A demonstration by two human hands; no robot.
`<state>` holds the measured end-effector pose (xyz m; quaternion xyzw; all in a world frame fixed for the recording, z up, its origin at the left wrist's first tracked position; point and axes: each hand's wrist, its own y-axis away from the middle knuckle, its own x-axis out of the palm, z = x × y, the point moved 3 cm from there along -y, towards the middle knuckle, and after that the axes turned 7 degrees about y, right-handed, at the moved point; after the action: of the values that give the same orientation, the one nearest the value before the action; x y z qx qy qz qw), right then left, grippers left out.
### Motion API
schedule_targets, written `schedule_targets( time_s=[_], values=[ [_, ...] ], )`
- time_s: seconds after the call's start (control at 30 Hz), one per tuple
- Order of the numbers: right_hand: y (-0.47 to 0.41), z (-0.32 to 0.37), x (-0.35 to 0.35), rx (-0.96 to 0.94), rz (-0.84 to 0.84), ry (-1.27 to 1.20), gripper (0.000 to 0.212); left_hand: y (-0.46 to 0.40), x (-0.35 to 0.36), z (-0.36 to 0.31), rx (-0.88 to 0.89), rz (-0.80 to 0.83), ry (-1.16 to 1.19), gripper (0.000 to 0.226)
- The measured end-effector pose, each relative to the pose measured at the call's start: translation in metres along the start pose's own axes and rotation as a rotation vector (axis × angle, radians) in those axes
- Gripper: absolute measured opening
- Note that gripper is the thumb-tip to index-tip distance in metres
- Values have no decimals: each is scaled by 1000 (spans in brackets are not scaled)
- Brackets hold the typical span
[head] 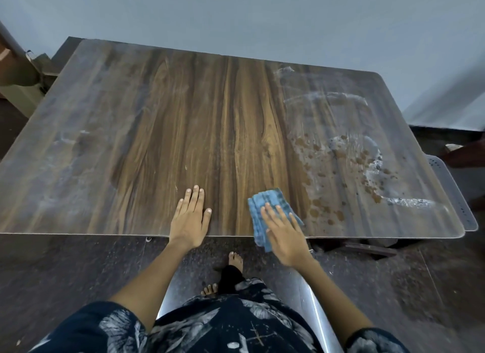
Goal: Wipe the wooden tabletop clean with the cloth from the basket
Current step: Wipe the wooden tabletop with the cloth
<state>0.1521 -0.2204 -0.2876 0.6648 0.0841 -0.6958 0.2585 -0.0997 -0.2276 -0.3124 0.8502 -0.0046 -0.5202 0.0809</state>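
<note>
From the head camera, you are looking down at the wooden tabletop, standing at its near edge. Your left hand is lying flat on the wood close to that edge, fingers straight and held nearly together, thumb set a little apart, holding nothing. Your right hand is pressing the blue cloth down with straight, slightly spread fingers; nothing is curling round the fabric. The cloth is sitting at the near edge, right of centre, its far end poking out past your fingertips and its near end hanging just over the edge. Just to the right of the cloth, brown spots and whitish smears are covering the right part of the top. A paler, dusty film is showing on the left part, while the middle strip is looking darker and cleaner. Your bare feet are standing on the dark floor below.
</note>
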Motion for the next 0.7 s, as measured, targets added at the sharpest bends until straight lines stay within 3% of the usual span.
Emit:
schedule_targets(
  time_s=[0.2,0.27,0.43,0.7],
  values=[
    [-57,0,-21,301,88,-28,55,-1,1,-3,-29,-23,4,63],
    [-77,28,-26,244,104,-36,60,-3,-1,-5,-54,-43,56,55],
    [-67,83,-15,-111,75,12,63,-10,-9,-12,-94,-217,210,43],
    [-14,24,16,-309,9,159,66,-29,0,-55,8,-241,259,37]
  ],
)
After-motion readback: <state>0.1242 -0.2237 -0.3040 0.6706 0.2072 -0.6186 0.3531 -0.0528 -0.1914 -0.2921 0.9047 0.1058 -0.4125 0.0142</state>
